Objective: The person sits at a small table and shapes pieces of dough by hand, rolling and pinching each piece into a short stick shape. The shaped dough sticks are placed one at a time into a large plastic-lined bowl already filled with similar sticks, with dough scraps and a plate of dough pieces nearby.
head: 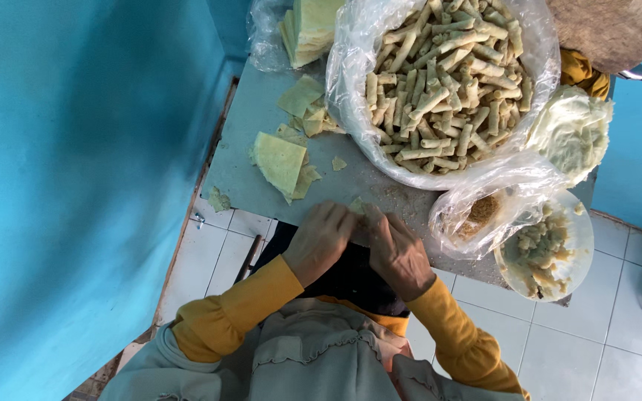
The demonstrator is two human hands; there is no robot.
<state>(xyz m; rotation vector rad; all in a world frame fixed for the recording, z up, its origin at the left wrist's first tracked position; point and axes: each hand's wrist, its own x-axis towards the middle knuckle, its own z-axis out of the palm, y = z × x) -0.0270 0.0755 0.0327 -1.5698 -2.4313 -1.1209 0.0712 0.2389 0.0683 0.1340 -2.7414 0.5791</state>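
We press both hands, left hand (321, 241) and right hand (397, 252), fingers curled down over the small wrapper piece (357, 206) at the table edge (239, 178), rolling evenly and tightly for uniform shape.

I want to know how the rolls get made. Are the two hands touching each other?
Touching. In the head view the left hand and right hand meet at the fingertips over a small wrapper piece on the grey table.
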